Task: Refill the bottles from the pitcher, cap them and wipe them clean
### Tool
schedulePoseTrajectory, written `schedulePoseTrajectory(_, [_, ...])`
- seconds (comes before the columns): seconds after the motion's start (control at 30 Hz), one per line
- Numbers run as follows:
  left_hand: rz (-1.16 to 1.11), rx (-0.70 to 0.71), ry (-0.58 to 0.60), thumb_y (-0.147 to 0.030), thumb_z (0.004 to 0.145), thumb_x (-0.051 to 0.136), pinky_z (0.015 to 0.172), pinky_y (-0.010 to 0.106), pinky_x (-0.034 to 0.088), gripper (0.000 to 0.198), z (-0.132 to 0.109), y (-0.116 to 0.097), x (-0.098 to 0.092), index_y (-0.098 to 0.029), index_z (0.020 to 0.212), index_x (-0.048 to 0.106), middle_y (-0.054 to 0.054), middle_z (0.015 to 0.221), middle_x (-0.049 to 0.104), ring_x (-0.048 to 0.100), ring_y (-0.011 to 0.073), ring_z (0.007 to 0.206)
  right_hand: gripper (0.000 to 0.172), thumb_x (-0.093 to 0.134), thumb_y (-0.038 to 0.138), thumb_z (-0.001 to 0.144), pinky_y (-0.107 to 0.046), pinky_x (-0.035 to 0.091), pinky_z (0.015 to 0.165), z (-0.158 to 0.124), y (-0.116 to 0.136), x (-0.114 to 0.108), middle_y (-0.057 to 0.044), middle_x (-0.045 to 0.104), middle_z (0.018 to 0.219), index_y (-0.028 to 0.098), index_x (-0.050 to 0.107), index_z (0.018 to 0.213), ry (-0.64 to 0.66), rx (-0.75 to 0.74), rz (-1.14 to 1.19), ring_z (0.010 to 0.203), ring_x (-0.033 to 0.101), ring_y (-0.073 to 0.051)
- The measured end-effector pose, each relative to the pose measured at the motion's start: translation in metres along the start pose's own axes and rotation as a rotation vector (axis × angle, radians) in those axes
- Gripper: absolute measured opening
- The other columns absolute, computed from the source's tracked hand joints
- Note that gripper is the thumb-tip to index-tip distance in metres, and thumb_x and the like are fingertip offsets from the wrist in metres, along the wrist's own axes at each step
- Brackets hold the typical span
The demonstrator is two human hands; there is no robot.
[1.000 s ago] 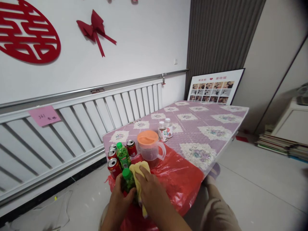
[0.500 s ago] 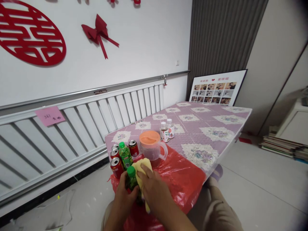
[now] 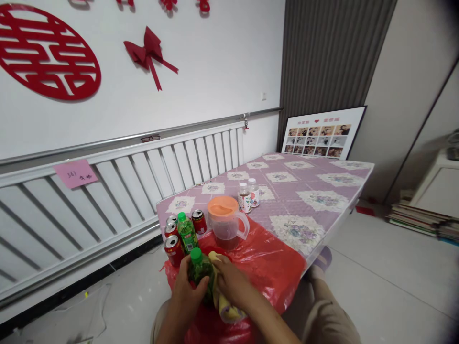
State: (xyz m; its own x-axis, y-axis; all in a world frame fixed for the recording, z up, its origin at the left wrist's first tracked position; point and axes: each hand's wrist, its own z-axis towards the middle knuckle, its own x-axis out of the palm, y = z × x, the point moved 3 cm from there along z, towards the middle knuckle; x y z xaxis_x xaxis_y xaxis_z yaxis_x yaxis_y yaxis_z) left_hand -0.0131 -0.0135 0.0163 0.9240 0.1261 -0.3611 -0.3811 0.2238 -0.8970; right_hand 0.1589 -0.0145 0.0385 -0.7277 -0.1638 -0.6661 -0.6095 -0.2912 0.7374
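Observation:
My left hand (image 3: 189,283) is closed round a green-capped plastic bottle (image 3: 201,267), which stands over the red plastic sheet (image 3: 272,267) near the table's front corner. A yellow cloth (image 3: 224,306) is gripped in my right hand (image 3: 230,282) and lies against the bottle's right side. Just behind them stands a second green-capped bottle (image 3: 187,234). Red drink cans stand around it, one can (image 3: 174,250) close to my left hand and another can (image 3: 199,221) farther back. A clear pitcher (image 3: 225,229) with an orange lid is beyond my right hand.
Two small white-capped bottles (image 3: 245,199) stand behind the pitcher on the purple flowered tablecloth (image 3: 287,191). A white radiator (image 3: 143,177) runs along the wall at the left. A framed photo board (image 3: 319,134) leans beyond the table's far end.
My right hand has shifted the yellow cloth down along the bottle's side, and the cloth now hangs lower, bunched under the hand. My left hand keeps its hold on the bottle.

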Motion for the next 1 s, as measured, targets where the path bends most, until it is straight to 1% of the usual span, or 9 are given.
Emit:
schedulePoseTrajectory(0.1, [-0.004, -0.014, -0.009, -0.029, 0.070, 0.071, 0.103, 0.052, 0.050, 0.060, -0.001, -0.001, -0.001, -0.019, 0.126, 0.049, 0.013, 0.124, 0.065, 0.064, 0.0324, 0.116, 0.065, 0.041, 0.002, 0.076, -0.034, 0.041, 0.108, -0.014, 0.003, 0.003, -0.014, 0.049, 0.148, 0.015, 0.056, 0.138, -0.020, 0.046, -0.018, 0.130, 0.053, -0.023])
schedulePoseTrajectory(0.17, [-0.022, -0.029, -0.001, -0.029, 0.070, 0.070, 0.104, 0.050, 0.049, 0.060, -0.002, -0.003, -0.001, -0.019, 0.126, 0.050, 0.013, 0.124, 0.065, 0.064, 0.0312, 0.116, 0.065, 0.041, 0.003, 0.077, -0.033, 0.039, 0.109, -0.018, 0.011, -0.002, -0.014, 0.046, 0.150, 0.015, 0.054, 0.140, -0.033, 0.061, -0.032, 0.131, 0.052, -0.022])
schedulePoseTrajectory(0.3, [-0.068, -0.016, 0.010, -0.027, 0.069, 0.069, 0.103, 0.049, 0.050, 0.059, -0.002, -0.006, -0.001, -0.019, 0.125, 0.051, 0.012, 0.123, 0.065, 0.065, 0.0305, 0.115, 0.062, 0.041, 0.006, 0.081, -0.037, 0.034, 0.114, -0.016, 0.031, -0.017, -0.012, 0.039, 0.156, 0.016, 0.053, 0.141, -0.079, 0.072, -0.061, 0.138, 0.044, -0.024])
schedulePoseTrajectory(0.37, [-0.068, -0.003, 0.021, -0.025, 0.069, 0.068, 0.102, 0.048, 0.051, 0.058, -0.002, -0.008, -0.001, -0.019, 0.125, 0.051, 0.012, 0.123, 0.066, 0.065, 0.0301, 0.114, 0.061, 0.042, 0.007, 0.081, -0.038, 0.033, 0.115, -0.014, 0.035, -0.020, -0.012, 0.038, 0.157, 0.017, 0.055, 0.140, -0.082, 0.069, -0.068, 0.139, 0.042, -0.024])
schedulePoseTrajectory(0.5, [-0.019, -0.003, 0.005, -0.027, 0.070, 0.069, 0.102, 0.050, 0.050, 0.058, -0.002, -0.007, -0.002, -0.017, 0.124, 0.052, 0.013, 0.123, 0.065, 0.065, 0.0311, 0.114, 0.059, 0.042, 0.008, 0.081, -0.034, 0.033, 0.114, -0.011, 0.024, -0.013, -0.012, 0.041, 0.155, 0.015, 0.056, 0.138, -0.056, 0.092, -0.064, 0.138, 0.044, -0.022])
schedulePoseTrajectory(0.63, [0.007, -0.019, -0.029, -0.030, 0.069, 0.070, 0.102, 0.051, 0.050, 0.059, -0.002, -0.002, -0.002, -0.018, 0.124, 0.052, 0.013, 0.122, 0.066, 0.065, 0.0322, 0.114, 0.063, 0.042, 0.003, 0.075, -0.031, 0.041, 0.107, -0.015, 0.005, 0.006, -0.012, 0.050, 0.147, 0.017, 0.058, 0.135, -0.040, 0.109, -0.069, 0.129, 0.054, -0.021])
schedulePoseTrajectory(0.73, [0.001, -0.024, -0.012, -0.030, 0.070, 0.069, 0.101, 0.050, 0.050, 0.059, -0.002, 0.000, 0.000, -0.019, 0.125, 0.050, 0.013, 0.122, 0.066, 0.065, 0.0316, 0.114, 0.064, 0.041, 0.001, 0.074, -0.033, 0.041, 0.106, -0.018, -0.002, 0.014, -0.012, 0.051, 0.146, 0.018, 0.059, 0.134, -0.052, 0.122, -0.073, 0.129, 0.054, -0.021])
schedulePoseTrajectory(0.87, [-0.003, -0.037, -0.027, -0.030, 0.069, 0.071, 0.102, 0.051, 0.050, 0.060, -0.002, 0.001, -0.001, -0.019, 0.125, 0.050, 0.013, 0.124, 0.066, 0.064, 0.0318, 0.115, 0.065, 0.042, 0.002, 0.075, -0.033, 0.042, 0.107, -0.019, 0.004, 0.009, -0.012, 0.048, 0.150, 0.019, 0.058, 0.136, -0.055, 0.114, -0.072, 0.128, 0.055, -0.022])
schedulePoseTrajectory(1.0, [-0.038, -0.024, -0.022, -0.029, 0.069, 0.070, 0.101, 0.049, 0.051, 0.059, -0.002, -0.004, -0.001, -0.018, 0.124, 0.052, 0.012, 0.123, 0.066, 0.066, 0.0303, 0.113, 0.060, 0.042, 0.006, 0.080, -0.034, 0.037, 0.112, -0.018, 0.023, -0.007, -0.013, 0.043, 0.153, 0.014, 0.056, 0.137, -0.097, 0.090, -0.079, 0.135, 0.048, -0.023])
